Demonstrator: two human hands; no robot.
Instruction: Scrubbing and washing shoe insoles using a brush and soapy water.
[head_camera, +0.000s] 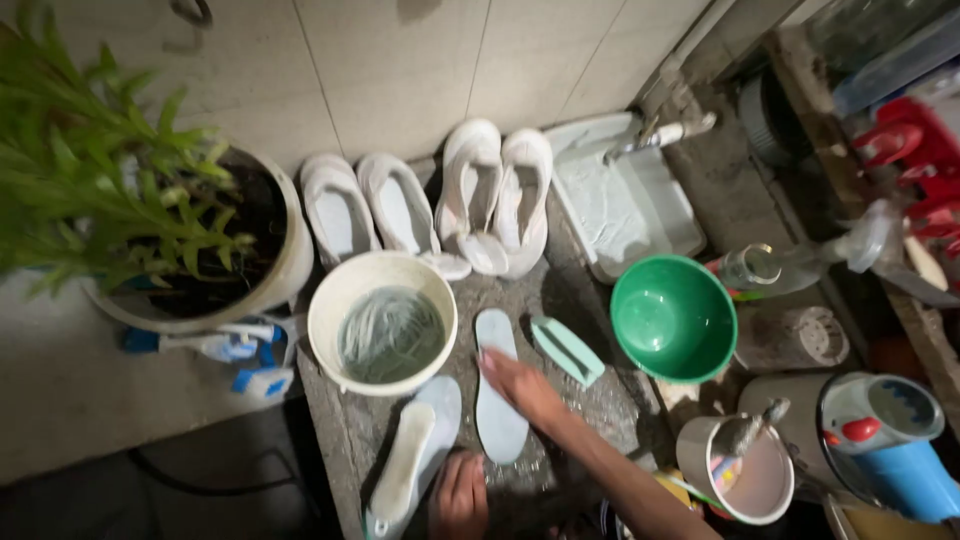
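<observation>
Green bowl (673, 318) — cream bucket (382, 320), white shoes (497, 198).

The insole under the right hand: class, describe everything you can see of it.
The insole is a pale blue-white, flat, foot-shaped pad, seemingly foam. It lies flat on the wet grey stone slab, lengthwise away from the person, between the cream bucket and the mint scrubbing brush. The right hand presses on its upper half.

four white shoes (432, 205), three insoles (497, 390)
</observation>
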